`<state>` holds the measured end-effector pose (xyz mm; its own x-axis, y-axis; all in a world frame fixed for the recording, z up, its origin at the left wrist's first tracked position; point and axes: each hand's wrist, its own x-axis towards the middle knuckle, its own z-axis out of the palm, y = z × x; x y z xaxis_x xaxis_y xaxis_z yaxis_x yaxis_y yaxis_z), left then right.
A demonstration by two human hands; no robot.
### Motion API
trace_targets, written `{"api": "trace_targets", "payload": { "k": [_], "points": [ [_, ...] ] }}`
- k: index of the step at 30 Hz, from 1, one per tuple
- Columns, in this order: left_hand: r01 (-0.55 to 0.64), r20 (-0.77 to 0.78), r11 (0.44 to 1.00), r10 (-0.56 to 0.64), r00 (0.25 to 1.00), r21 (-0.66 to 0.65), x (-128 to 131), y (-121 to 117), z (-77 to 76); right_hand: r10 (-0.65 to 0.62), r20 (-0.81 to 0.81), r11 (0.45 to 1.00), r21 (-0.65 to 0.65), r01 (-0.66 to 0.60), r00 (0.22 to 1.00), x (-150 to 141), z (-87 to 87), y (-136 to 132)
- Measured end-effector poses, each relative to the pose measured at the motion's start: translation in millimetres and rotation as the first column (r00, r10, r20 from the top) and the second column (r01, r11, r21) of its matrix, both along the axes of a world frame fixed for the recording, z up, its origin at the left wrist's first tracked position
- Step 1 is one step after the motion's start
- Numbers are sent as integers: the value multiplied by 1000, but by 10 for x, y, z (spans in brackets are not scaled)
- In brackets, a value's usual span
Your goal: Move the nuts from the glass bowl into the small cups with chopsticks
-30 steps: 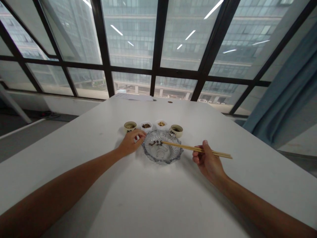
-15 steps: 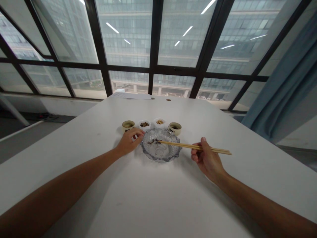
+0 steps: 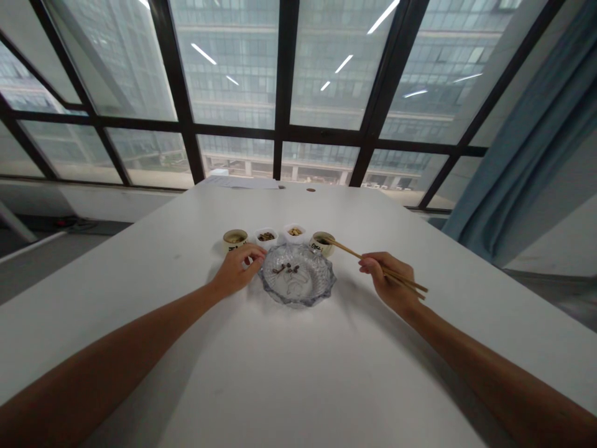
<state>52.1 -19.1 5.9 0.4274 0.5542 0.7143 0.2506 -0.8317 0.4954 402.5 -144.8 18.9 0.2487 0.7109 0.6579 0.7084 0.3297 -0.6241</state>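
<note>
My left hand (image 3: 237,269) pinches the left rim of a clear, scalloped glass bowl (image 3: 297,303). Several small dark pieces (image 3: 290,268) lie on the bowl's floor, toward its back. In my right hand (image 3: 393,279) is a pair of wooden chopsticks (image 3: 348,249), pointing left. Their tips reach into the mouth of a pale yellow cup (image 3: 316,250) behind the bowl on the right, which has dark contents. Whether the tips grip anything cannot be seen.
Behind the bowl stand two small white dishes, one (image 3: 258,242) with brown pieces and one (image 3: 303,239) with yellowish pieces. A second pale yellow cup (image 3: 226,245) is at the left. Paper (image 3: 242,183) lies at the white table's far end, before windows.
My right hand has swung the chopstick tips from the dark pieces in the bowl up and right to the right-hand cup. My left hand stays at the rim. The view shifted slightly.
</note>
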Motion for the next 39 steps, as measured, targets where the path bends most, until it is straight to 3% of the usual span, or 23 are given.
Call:
{"api": "trace_targets", "payload": {
  "k": [8,12,15,20,29,39],
  "points": [
    [2,-5,1000,-2,1000,-19,6,3,-2,39,-143,996,91,-26,989,-237,289,-150],
    [5,2,1000,-5,1000,-10,17,5,-6,174,-57,980,-93,-179,983,-390,375,-244],
    [7,4,1000,-7,1000,-14,25,4,-8,221,38,960,-182,-211,975,-456,377,-269],
    [13,3,999,-13,1000,-33,32,5,-8,226,153,957,-220,-190,962,-468,352,-228],
    [18,0,999,-18,1000,-37,45,14,-18,261,112,945,-234,-230,959,-445,251,-94],
    [30,-5,999,-30,1000,-31,53,24,-29,254,63,943,-240,-233,965,-507,267,-108]
  ]
}}
